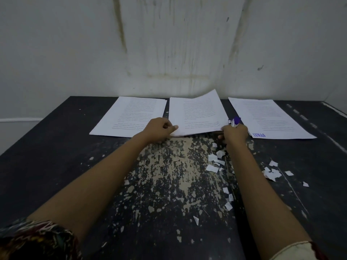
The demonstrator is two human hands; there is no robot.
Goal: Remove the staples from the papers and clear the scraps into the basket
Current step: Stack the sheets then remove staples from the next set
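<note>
White papers [199,113] (corner lifted): left hand [159,128] pinches edge, right hand [235,133] probably grips remover [235,121].

Three sets of papers are laid in a row along the far edge of the worktop [56,147], close before the wall [169,44]. The left papers [131,117] are set just beside the middle papers [199,113], and the right papers [270,119] lie a little apart on the other side. The left hand [159,129] is placed on the near left corner of the middle papers. The right hand [235,134] is found at their near right corner, with the staple remover [234,121] held in the gap between middle and right papers. Nearer in, scraps [214,162] are scattered on the worktop: one cluster just before the right hand, another further right before the right papers, a third beside the right forearm.
</note>
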